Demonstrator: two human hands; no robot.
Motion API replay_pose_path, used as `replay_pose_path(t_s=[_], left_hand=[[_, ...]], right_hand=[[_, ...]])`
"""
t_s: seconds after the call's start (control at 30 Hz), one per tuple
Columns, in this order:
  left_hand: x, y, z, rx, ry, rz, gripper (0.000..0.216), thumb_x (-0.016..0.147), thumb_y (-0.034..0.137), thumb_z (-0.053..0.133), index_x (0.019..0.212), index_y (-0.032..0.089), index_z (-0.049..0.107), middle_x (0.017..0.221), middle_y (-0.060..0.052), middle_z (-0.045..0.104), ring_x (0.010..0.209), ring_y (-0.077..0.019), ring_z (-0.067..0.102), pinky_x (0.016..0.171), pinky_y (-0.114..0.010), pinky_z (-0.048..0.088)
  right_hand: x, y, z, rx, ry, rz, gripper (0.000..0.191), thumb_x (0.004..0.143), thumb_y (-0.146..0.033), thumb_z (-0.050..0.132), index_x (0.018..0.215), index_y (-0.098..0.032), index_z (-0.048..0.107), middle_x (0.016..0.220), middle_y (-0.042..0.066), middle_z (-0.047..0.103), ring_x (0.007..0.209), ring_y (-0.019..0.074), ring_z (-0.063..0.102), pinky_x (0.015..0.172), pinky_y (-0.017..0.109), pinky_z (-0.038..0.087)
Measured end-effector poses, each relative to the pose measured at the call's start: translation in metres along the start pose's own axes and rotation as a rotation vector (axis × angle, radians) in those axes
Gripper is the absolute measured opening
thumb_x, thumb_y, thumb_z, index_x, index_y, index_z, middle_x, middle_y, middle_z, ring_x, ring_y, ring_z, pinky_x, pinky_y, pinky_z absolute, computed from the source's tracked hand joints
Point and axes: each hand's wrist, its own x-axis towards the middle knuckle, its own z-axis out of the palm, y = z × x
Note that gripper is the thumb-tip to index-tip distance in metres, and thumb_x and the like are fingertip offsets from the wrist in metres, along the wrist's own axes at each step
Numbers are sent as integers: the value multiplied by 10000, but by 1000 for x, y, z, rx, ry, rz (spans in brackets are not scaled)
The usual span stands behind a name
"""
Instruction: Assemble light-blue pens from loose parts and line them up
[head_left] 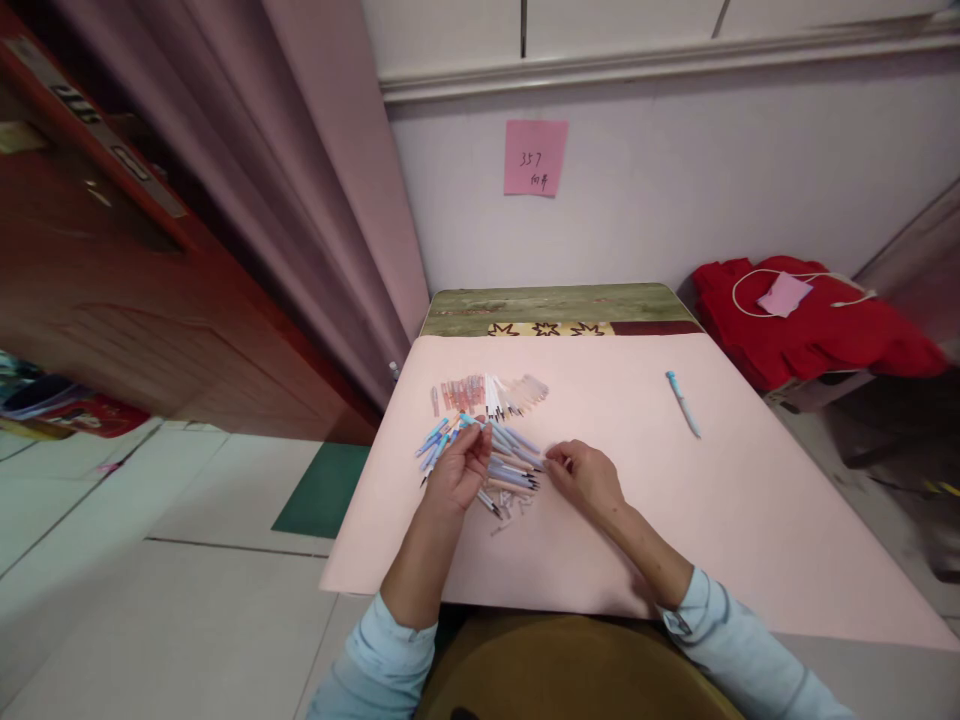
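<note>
Pens (433,442) with blue barrels fan toward 10 o'clock from the left hand (457,472), whose fingers curl closed around them. At its 3 o'clock, touching it, the heap (514,465) lies on the pink sheet (675,520), long axes mostly 10-to-4. Right hand (583,478) meets the heap's 3 o'clock edge, fingertips pinched; on what, I cannot tell. Both hands are equally near. A lone pen (682,403) lies well apart at 2 o'clock.
</note>
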Motion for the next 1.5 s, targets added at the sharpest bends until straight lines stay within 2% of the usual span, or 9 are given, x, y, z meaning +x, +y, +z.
replay_pose_path(t_s=[0.2, 0.4, 0.53, 0.87, 1.0, 1.13, 1.33, 1.4, 1.5], left_hand=[[0, 26, -2, -61, 49, 12, 107, 884, 23, 532, 866, 69, 627, 718, -65, 684, 589, -76, 647, 543, -124, 543], [-2, 28, -8, -45, 35, -1, 94, 891, 43, 529, 862, 65, 616, 711, -67, 672, 550, -66, 621, 517, -120, 526], [-1, 30, -14, -39, 17, -2, 104, 899, 48, 515, 866, 62, 613, 728, -73, 672, 550, -60, 611, 506, -112, 515], [-4, 27, -18, -25, -6, -25, 90, 883, 49, 538, 858, 72, 621, 719, -67, 659, 542, -59, 596, 483, -115, 488], [-5, 26, -18, -23, -17, -18, 93, 883, 46, 533, 849, 77, 614, 729, -68, 662, 542, -57, 592, 480, -117, 484], [-6, 26, -18, -28, -14, -21, 95, 893, 53, 523, 854, 75, 607, 727, -67, 655, 539, -55, 588, 484, -116, 485], [-6, 28, -20, -34, -17, -29, 101, 897, 52, 516, 871, 70, 613, 744, -72, 650, 542, -52, 577, 484, -118, 486], [-4, 29, -22, -45, -36, -32, 112, 902, 50, 508, 865, 68, 612, 746, -69, 643, 546, -48, 571, 478, -111, 478], [0, 31, -23, -58, -50, -34, 123, 910, 52, 498, 865, 60, 613, 736, -64, 628, 545, -43, 564, 470, -101, 467]], right_hand=[[31, -15, 8, -3, 1, -72, 152, 848, -293, 577, 860, -267, 727, 848, -11, 704, 735, 141, 622, 670, 242, 406], [61, -48, 25, -202, -81, -140, 204, 867, -309, 543, 978, -274, 711, 1021, 15, 701, 896, 173, 641, 731, 255, 423], [71, -60, 32, -295, -121, -126, 204, 857, -324, 548, 960, -257, 710, 1060, 48, 691, 916, 198, 647, 749, 279, 438], [95, -67, 32, -294, -201, -8, 147, 735, -267, 665, 846, -223, 751, 923, 87, 733, 904, 226, 666, 738, 284, 461], [99, -62, 33, -225, -201, 46, 123, 701, -229, 657, 776, -236, 755, 858, 69, 739, 817, 202, 668, 673, 260, 450], [96, -57, 30, -121, -147, 82, 132, 720, -239, 606, 732, -226, 736, 783, 50, 732, 750, 189, 657, 614, 247, 417], [83, -37, 11, 87, -54, 74, 253, 807, -366, 501, 867, -204, 687, 818, 28, 726, 738, 162, 643, 589, 225, 415], [71, -24, 6, 206, -47, 65, 299, 850, -375, 430, 927, -179, 642, 822, 42, 720, 720, 153, 643, 590, 223, 433], [44, -6, 4, 608, -14, 81, 321, 893, -418, 372, 1019, -175, 540, 833, 46, 705, 655, 146, 626, 594, 242, 455]])
